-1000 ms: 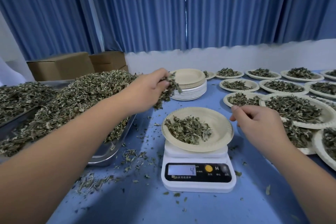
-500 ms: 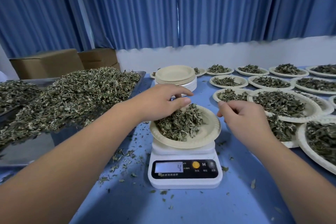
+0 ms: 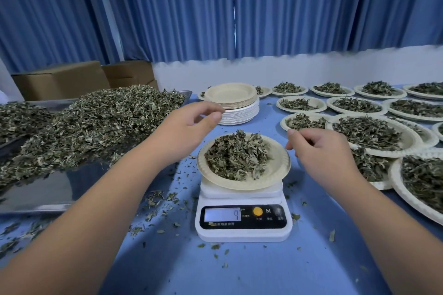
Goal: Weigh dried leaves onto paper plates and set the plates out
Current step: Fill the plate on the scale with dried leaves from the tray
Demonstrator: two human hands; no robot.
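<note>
A beige paper plate (image 3: 278,170) heaped with dried leaves (image 3: 237,154) sits on a white digital scale (image 3: 243,220) whose display reads 9. My left hand (image 3: 189,127) hovers just left of and above the plate, fingers loosely curled, holding nothing. To the right of the plate, close to its rim, my right hand (image 3: 321,148) hovers with fingers loosely curled and nothing in them. A big pile of dried leaves (image 3: 96,122) fills a metal tray (image 3: 43,194) on the left.
A stack of unused paper plates (image 3: 236,105) stands behind the scale. Several filled plates (image 3: 369,132) cover the blue table (image 3: 239,268) at right. Loose leaf bits lie scattered around the scale. Cardboard boxes (image 3: 64,79) and blue curtains are behind.
My left hand carried a handful of leaves from the tray, dropped it on the plate and lifted away. The leaf heap grew and the reading rose from 4 to 9.
</note>
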